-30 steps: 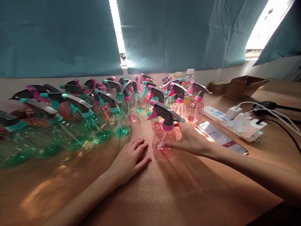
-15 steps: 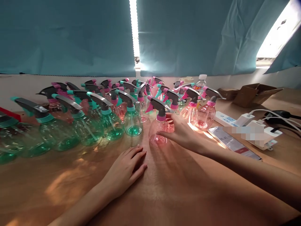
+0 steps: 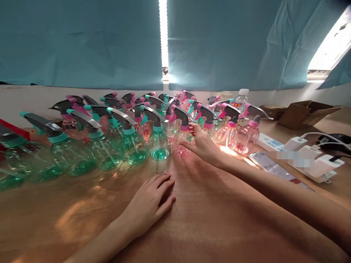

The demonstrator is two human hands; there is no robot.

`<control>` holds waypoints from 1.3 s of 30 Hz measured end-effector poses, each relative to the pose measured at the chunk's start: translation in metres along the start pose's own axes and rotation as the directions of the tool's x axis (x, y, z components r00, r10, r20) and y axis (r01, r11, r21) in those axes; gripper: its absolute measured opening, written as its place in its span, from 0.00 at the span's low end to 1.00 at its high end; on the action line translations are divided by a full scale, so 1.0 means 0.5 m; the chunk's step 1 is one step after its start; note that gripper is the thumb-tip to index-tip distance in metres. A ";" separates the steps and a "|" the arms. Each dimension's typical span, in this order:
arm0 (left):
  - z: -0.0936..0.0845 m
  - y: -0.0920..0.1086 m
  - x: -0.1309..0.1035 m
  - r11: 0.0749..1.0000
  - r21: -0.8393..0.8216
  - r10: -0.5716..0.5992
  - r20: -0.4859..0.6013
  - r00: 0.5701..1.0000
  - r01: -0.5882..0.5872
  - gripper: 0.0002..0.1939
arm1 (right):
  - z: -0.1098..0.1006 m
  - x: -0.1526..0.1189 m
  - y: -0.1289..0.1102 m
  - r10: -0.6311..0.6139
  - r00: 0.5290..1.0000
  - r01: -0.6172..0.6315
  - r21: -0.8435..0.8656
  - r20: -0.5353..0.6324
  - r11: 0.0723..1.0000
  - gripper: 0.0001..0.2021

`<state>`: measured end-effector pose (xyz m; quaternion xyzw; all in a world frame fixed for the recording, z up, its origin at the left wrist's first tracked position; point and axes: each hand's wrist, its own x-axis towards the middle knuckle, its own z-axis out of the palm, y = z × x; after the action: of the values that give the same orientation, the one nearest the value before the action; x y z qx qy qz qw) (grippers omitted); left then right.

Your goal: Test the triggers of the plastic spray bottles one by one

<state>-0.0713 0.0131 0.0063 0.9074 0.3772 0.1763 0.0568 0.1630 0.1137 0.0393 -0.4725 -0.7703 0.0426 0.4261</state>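
Two hands: our left hand (image 3: pixel 148 201), fingers loosely spread, rests empty on the bench (image 3: pixel 200 219); our right hand (image 3: pixel 203 147) is part-closed around a pink-collared trigger spray bottle (image 3: pixel 182 136), close beside a green spray bottle (image 3: pixel 159 141). Pushing sideways, we could topple that neighbour.

We see a glaring upright strip of light (image 3: pixel 163 40). A dull teal curtain (image 3: pixel 82 44) hangs to its left, a second, creased curtain (image 3: pixel 225 44) to its right. Far right of the strip, a slanted opening (image 3: pixel 330 49) glows white. Below the strip we find a pale wall (image 3: pixel 33 96), then a brown tabletop (image 3: pixel 203 219).
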 end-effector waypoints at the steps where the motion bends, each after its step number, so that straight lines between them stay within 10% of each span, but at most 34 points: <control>1: -0.001 0.001 0.000 1.000 0.002 -0.003 0.006 1.000 0.003 0.18 | 0.001 0.001 -0.001 0.003 1.000 -0.003 0.001 0.000 1.000 0.34; 14: -0.006 0.003 0.001 1.000 0.027 -0.012 0.009 1.000 0.012 0.18 | 0.003 -0.014 -0.027 0.054 0.998 -0.055 0.039 0.024 0.998 0.39; 25: 0.002 -0.006 0.004 0.998 -0.033 0.060 -0.051 0.997 -0.061 0.15 | -0.114 -0.075 -0.003 0.100 0.989 -0.104 -0.026 -0.106 0.994 0.10; 39: 0.006 0.034 0.027 0.974 -0.190 0.081 -0.215 0.973 -0.123 0.13 | -0.093 0.001 0.050 0.359 0.929 -0.366 -0.078 -0.088 0.927 0.31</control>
<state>-0.0500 0.0108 0.0112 0.8921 0.3139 0.3092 0.1000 0.2129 0.1123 0.0575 -0.6273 -0.6550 0.0676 0.4159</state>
